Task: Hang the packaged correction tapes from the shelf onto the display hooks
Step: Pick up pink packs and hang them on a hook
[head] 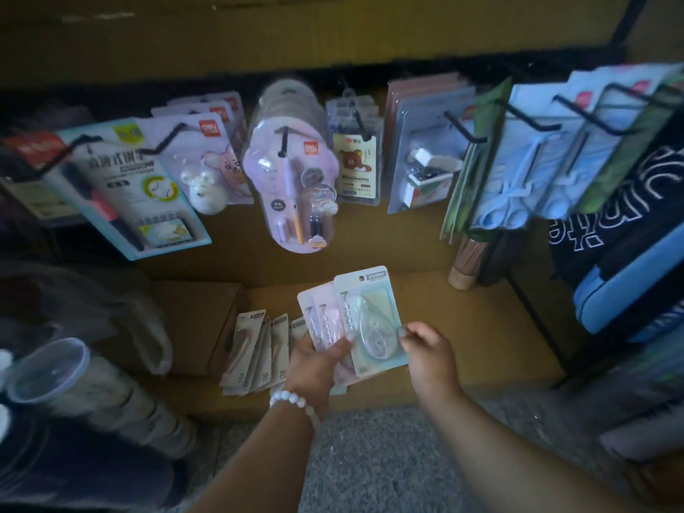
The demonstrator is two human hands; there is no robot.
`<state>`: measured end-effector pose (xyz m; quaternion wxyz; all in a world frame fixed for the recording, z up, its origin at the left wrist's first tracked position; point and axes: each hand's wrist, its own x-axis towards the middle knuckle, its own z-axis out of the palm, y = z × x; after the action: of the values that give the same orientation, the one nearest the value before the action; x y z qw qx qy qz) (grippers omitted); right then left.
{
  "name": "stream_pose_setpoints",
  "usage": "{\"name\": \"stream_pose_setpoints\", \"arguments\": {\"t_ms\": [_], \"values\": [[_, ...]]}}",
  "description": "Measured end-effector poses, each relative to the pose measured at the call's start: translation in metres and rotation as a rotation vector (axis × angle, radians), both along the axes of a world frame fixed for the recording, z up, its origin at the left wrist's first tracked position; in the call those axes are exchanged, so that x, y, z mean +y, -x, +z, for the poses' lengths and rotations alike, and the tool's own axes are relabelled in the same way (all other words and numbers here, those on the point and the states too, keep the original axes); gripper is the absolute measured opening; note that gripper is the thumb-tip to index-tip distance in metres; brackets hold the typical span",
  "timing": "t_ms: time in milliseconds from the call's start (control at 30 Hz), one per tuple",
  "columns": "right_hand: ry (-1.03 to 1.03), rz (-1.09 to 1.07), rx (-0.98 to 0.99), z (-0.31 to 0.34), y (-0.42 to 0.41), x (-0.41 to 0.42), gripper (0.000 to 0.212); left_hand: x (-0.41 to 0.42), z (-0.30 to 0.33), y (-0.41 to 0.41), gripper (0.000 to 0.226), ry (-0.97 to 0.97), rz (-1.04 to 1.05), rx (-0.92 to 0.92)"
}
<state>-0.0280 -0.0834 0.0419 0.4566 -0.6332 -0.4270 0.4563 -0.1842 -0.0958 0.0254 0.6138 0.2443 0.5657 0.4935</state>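
Pastel correction tape packs (pixel 364 320) — fanned upright, more lying on the shelf (pixel 481 327).

Your left hand (pixel 318 359) carries a fan of correction tape packs (pixel 344 320) in soft pastels: the front pack (pixel 370 320) is pale mint green with grey lettering, and the ones behind it are pale pink. Your left wrist wears a white beaded bracelet (pixel 294 399). The packs lying on the shelf (pixel 255 351) are beige-grey with dark numerals. The shelf (pixel 462 327) itself is a brownish yellow, and the floor (pixel 370 460) in front is speckled grey. Above, you have a lilac pen pack (pixel 292 179) with a red logo, a card (pixel 355 166) showing a brown bear, black wire hooks (pixel 462 129), and pale blue packs (pixel 518 161) to the right.
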Motion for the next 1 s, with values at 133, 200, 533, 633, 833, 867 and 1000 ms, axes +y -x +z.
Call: {"name": "stream_pose_setpoints", "arguments": {"t_ms": [133,200,533,633,833,867,1000], "values": [[-0.029,-0.039,0.091,0.022,-0.006,-0.014,0.022,-0.014,0.024,-0.007,0.027,-0.009,-0.001,0.017],[-0.045,-0.051,0.152,0.034,-0.01,-0.022,0.024,-0.023,0.038,-0.012,0.031,-0.015,0.001,0.038],[-0.142,-0.078,0.308,0.102,-0.024,-0.064,0.019,-0.06,0.105,-0.039,0.034,-0.145,-0.04,0.019],[-0.175,-0.083,0.333,0.124,-0.027,-0.073,0.019,-0.069,0.127,-0.04,0.044,-0.165,-0.046,-0.009],[-0.227,-0.072,0.343,0.17,-0.026,-0.082,0.017,-0.08,0.177,-0.041,0.04,-0.298,-0.046,-0.049],[-0.238,-0.062,0.341,0.179,-0.026,-0.084,0.015,-0.082,0.185,-0.04,0.035,-0.32,-0.046,-0.052],[-0.284,-0.041,0.33,0.222,-0.022,-0.086,0.018,-0.083,0.222,-0.036,0.054,-0.389,0.006,0.0]]}}
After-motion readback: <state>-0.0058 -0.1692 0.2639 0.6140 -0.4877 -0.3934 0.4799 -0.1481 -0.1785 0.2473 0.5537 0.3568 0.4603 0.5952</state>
